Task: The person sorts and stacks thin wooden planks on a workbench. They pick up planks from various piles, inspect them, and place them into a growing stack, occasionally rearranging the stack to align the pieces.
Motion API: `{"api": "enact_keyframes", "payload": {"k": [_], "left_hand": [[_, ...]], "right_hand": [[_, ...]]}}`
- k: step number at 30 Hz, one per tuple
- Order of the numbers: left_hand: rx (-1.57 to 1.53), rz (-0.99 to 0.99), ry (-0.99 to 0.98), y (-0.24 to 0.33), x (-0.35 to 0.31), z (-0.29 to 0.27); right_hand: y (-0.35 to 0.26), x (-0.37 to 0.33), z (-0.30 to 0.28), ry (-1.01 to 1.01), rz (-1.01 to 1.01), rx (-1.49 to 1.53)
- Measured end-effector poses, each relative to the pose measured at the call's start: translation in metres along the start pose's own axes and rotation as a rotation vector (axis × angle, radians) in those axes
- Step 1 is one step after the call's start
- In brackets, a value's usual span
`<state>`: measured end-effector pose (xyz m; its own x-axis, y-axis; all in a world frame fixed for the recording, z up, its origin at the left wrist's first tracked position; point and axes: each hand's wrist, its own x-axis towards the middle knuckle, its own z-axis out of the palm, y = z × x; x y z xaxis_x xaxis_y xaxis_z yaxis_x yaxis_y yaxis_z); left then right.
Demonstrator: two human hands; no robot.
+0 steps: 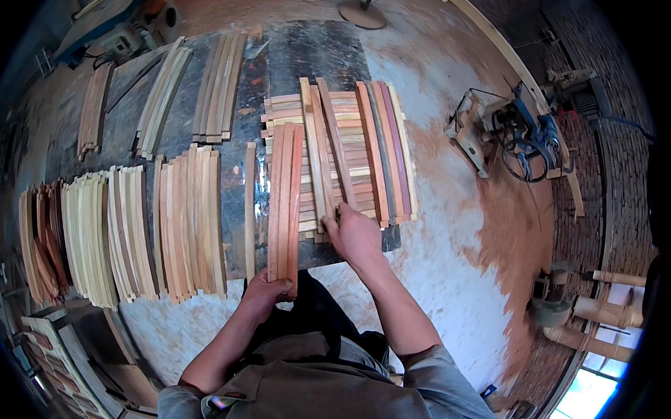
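Observation:
My left hand (263, 295) is closed around the near end of a small bundle of reddish wood strips (283, 204), thumb on top. The bundle points away from me over the left edge of a crosswise layer of mixed-colour strips (355, 169). My right hand (355, 235) pinches the near end of a brown wood strip (334, 139) on that layer. Beside it, touching the fingertips, lie narrow pale and tan strips (316, 151). Several strips of orange, grey, purple and yellow wood (381, 149) lie lengthwise at the layer's right side.
Sorted rows of pale strips (89, 236) and pinkish strips (190, 222) cover the dark table (312, 55) on the left, with smaller groups (220, 88) behind. A single strip (250, 212) lies left of the bundle. Machinery with a blue wheel (526, 157) stands on the right.

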<state>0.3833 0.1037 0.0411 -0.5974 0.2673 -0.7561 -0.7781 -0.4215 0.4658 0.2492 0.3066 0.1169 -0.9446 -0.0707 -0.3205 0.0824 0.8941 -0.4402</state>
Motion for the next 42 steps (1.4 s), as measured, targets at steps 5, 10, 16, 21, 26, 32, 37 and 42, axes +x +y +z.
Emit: {"api": "enact_keyframes", "payload": {"k": [5,10,16,21,26,32,37,42], "left_hand": [[-0.02,-0.012,-0.033,0.014,-0.013,0.015],[-0.002,-0.034,-0.021,0.027,-0.023,0.024],[0.022,-0.008,-0.062,0.035,-0.031,0.035],[0.606,0.374,-0.187,0.023,-0.012,0.009],[0.907,0.69,0.374,0.06,-0.047,0.027],[0.895,0.614,0.571,0.083,-0.076,0.001],[0.825,0.69,0.722,0.084,-0.112,-0.077],[0.963,0.465,1.004,0.13,-0.187,-0.192]], "right_hand": [[0.014,-0.02,0.054,-0.168,0.054,0.786],[-0.015,-0.007,0.077,-0.586,0.434,1.576],[-0.016,0.018,0.091,-0.815,0.5,1.97],[-0.002,0.012,0.121,-0.748,0.458,1.788],[-0.048,-0.007,0.109,-0.402,0.155,1.552],[-0.097,-0.009,0.101,-0.518,-0.107,1.401],[-0.156,-0.009,0.112,-0.646,-0.414,1.195],[-0.17,-0.013,0.123,-0.625,-0.207,1.214]]}}
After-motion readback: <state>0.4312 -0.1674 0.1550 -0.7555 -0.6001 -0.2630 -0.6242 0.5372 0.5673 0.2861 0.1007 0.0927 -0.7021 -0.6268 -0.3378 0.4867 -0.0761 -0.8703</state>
